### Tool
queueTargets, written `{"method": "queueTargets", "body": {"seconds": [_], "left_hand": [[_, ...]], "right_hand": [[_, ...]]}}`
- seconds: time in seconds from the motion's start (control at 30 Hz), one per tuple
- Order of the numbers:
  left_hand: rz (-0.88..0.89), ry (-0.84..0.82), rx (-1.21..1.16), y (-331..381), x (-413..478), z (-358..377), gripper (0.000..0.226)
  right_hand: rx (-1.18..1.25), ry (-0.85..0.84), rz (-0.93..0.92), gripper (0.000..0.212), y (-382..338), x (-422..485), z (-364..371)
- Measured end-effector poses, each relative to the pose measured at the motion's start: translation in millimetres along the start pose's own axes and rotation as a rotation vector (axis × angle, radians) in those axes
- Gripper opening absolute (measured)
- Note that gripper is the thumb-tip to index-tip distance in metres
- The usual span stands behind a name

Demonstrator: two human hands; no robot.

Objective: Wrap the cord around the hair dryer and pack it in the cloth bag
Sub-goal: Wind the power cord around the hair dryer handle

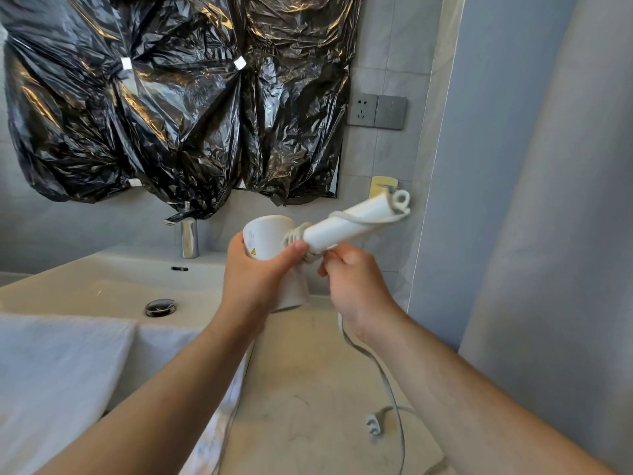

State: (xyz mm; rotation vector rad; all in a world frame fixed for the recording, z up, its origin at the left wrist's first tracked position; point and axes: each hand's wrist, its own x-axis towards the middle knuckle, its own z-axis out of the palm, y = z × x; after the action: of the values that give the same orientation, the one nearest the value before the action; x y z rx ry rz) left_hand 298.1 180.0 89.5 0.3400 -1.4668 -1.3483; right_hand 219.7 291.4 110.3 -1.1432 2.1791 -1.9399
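Hair dryer (342, 224), white, is held in the air above the counter's far edge, right of the basin, with its handle pointing up and to the right. Black plastic sheeting (171, 97) is taped over the far wall. A white cloth (58, 371) lies folded at the near left, over the sink's front edge. The pale stone counter (301, 389) runs along the near right, and the sink (102, 279) sits to the left. The left hand (253, 275) wraps around the dryer's barrel, with the thumb laid across near the handle joint. The right hand (356, 286) pinches the cord (380, 371) just under that joint. Several turns of the cord circle the joint and one strand runs along the handle to its tip. The rest hangs down to the counter. A chrome faucet (189, 238) stands behind the basin, and a wall socket (362, 109) is at the far right. The drain (160, 307) sits in the basin, and the plug (373, 423) lies on the counter at the near right.
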Motion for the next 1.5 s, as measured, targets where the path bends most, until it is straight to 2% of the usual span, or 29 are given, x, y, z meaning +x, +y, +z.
{"method": "queueTargets", "body": {"seconds": [0.1,0.2,0.4,0.57,0.77,0.9,1.0,1.1,1.17,1.23,1.33,1.43,1.5], "left_hand": [[0.011,0.079,0.082,0,4,-6,0.083],[0.082,0.155,0.264,2,2,-10,0.083],[0.151,0.219,0.601,14,0,-8,0.122],[0.246,0.180,0.801,24,0,-5,0.129],[0.278,0.069,0.915,31,-2,-4,0.131],[0.264,0.007,0.933,38,-5,-7,0.133],[0.269,-0.020,0.946,44,-8,-8,0.133],[0.279,-0.040,0.939,51,-13,-9,0.131],[0.275,-0.059,0.924,54,-16,-9,0.129],[0.258,-0.074,0.886,56,-17,-9,0.128],[0.272,-0.105,0.871,56,-19,-8,0.122],[0.312,-0.131,0.879,54,-24,-5,0.128],[0.353,-0.161,0.986,55,-31,-1,0.139]], "right_hand": [[-0.065,-0.125,-0.028,0.021,-1,1,-4],[-0.192,-0.220,-0.022,0.025,0,0,-13],[-0.389,-0.198,-0.118,0.022,-3,5,-24],[-0.362,-0.189,-0.227,0.031,-6,5,-24],[-0.424,-0.222,-0.297,0.017,-9,5,-30],[-0.379,-0.271,-0.346,0.021,-20,3,-38],[-0.475,-0.269,-0.406,0.012,-24,0,-44],[-0.677,-0.139,-0.615,0.008,-25,-2,-54],[-0.728,-0.052,-0.716,0.010,-26,1,-60],[-0.700,-0.090,-0.603,0.018,-28,3,-62],[-0.621,-0.272,-0.333,0.023,-26,1,-64],[-0.568,-0.254,-0.357,0.022,-24,-2,-63],[-0.549,-0.242,-0.374,0.022,-23,-2,-61]]}}
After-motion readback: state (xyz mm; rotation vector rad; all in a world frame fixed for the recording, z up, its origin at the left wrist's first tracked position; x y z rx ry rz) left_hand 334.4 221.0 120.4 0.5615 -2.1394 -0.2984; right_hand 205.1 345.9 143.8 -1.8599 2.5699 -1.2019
